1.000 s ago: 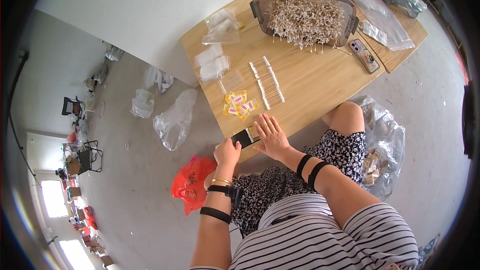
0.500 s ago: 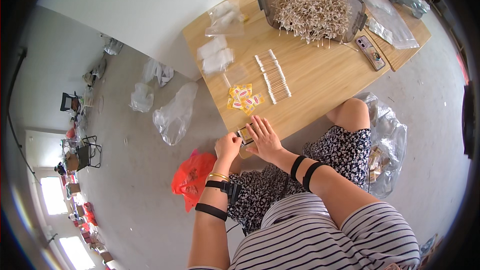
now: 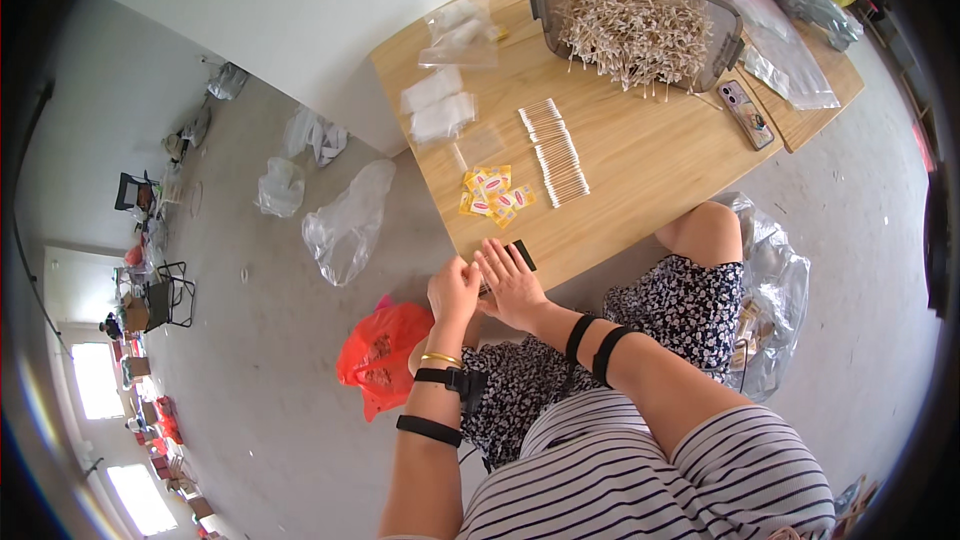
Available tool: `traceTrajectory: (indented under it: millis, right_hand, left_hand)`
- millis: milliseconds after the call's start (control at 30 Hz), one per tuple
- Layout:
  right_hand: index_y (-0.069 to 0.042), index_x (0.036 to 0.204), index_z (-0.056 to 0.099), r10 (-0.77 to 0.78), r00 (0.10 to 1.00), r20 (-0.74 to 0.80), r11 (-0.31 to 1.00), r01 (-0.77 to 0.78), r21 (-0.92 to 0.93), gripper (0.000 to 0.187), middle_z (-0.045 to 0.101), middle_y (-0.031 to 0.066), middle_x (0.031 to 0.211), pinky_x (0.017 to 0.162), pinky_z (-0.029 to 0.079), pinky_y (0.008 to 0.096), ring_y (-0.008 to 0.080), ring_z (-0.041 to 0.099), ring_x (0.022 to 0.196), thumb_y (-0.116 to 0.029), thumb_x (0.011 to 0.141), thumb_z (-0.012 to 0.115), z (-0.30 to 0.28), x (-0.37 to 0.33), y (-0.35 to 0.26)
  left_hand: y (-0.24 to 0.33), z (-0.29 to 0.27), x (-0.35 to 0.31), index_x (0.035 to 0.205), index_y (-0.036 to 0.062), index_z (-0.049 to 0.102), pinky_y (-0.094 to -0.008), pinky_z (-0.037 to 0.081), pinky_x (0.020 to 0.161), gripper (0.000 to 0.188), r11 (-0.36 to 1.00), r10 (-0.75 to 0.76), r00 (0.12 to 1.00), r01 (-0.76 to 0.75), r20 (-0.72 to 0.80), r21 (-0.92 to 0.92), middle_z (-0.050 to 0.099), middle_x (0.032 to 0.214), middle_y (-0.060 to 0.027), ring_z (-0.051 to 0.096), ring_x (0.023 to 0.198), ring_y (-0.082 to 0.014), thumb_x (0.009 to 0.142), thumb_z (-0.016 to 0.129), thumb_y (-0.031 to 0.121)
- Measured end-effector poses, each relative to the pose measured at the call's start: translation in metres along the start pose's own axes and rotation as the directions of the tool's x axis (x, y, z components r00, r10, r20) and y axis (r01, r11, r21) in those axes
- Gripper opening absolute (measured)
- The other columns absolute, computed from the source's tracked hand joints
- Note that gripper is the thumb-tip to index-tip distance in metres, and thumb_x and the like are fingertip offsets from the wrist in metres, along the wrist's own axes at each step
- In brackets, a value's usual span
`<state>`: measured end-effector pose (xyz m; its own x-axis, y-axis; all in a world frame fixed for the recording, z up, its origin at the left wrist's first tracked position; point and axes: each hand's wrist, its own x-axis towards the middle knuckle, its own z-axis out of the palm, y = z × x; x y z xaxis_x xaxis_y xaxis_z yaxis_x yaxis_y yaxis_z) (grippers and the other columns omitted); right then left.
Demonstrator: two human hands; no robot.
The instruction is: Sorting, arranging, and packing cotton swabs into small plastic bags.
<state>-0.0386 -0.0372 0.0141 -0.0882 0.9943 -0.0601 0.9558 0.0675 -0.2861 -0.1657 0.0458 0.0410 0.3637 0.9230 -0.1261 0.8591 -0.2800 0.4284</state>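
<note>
At the table's near left corner, my right hand (image 3: pixel 510 286) lies flat with its fingers stretched out, pressing over a small flat thing. The thing's black end (image 3: pixel 522 255) juts out past my fingertips; the rest is covered, and its kind cannot be made out. My left hand (image 3: pixel 454 290) is closed beside it at the table edge, and whatever it grips is hidden. Just beyond lie several yellow and white printed cards (image 3: pixel 495 194) in a loose pile. Right of them, cotton swabs (image 3: pixel 555 153) are lined up side by side in a long row.
A grey plastic bin (image 3: pixel 735 35) on its side holds a heap of cotton swabs (image 3: pixel 640 35). Clear bags (image 3: pixel 440 105) lie at the table's left, a phone (image 3: pixel 746 114) at its right. A red bag (image 3: pixel 385 355) hangs below the corner; a clear bag (image 3: pixel 350 225) lies on the floor.
My right hand has shifted slightly left and down. A black end now shows past its fingers, and the striped, yellowish part seen between my hands is now mostly covered.
</note>
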Motion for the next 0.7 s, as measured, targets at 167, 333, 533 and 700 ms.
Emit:
traceTrajectory:
  millis: [167,333,533,700]
  right_hand:
    - [-0.002,0.157,0.022,0.045,0.998,-0.051,0.999,-0.045,-0.008,0.092,0.015,0.0157,0.166,0.125,0.005,0.0456,0.0280,0.008,0.155,-0.065,0.094,0.044,-0.013,0.000,0.014]
    - [0.000,0.157,0.020,-0.025,1.000,0.006,0.995,0.025,-0.097,0.096,0.013,0.0156,0.166,0.125,0.007,0.0448,0.0275,0.006,0.155,-0.067,0.093,0.044,-0.004,-0.001,0.014]
    - [0.002,0.157,0.022,0.008,0.998,0.067,0.989,0.002,-0.149,0.097,0.011,0.0175,0.166,0.125,0.005,0.0456,0.0297,0.004,0.155,-0.070,0.094,0.040,-0.010,0.001,-0.011]
    - [0.001,0.152,0.035,-0.023,0.997,-0.070,0.999,0.021,-0.035,0.085,0.019,0.0198,0.164,0.124,0.011,0.0484,0.0319,0.011,0.154,-0.061,0.096,0.047,-0.006,-0.001,0.020]
  left_hand:
    - [-0.086,0.031,-0.022,0.123,0.0005,0.052,-0.0435,0.052,0.078,0.058,0.995,0.041,0.904,0.002,-0.425,0.101,0.047,0.134,-0.0250,0.058,0.107,-0.0348,0.084,0.077,0.034]
    - [-0.064,0.039,-0.024,0.105,-0.0014,0.062,-0.0292,0.052,0.079,0.033,0.447,-0.272,0.954,0.240,0.125,-0.862,0.068,0.098,-0.0057,0.064,0.090,-0.0127,0.086,0.081,0.018]
    - [-0.043,0.035,-0.025,0.101,-0.0003,0.064,-0.0274,0.052,0.074,0.030,0.449,-0.324,0.941,0.244,0.098,-0.859,0.070,0.097,-0.0053,0.064,0.086,-0.0107,0.084,0.082,0.018]
    - [-0.040,0.039,-0.028,0.112,-0.0042,0.060,-0.0356,0.052,0.086,0.050,0.765,-0.333,0.938,0.206,-0.101,-0.610,0.066,0.114,-0.0168,0.063,0.101,-0.0203,0.085,0.081,0.032]
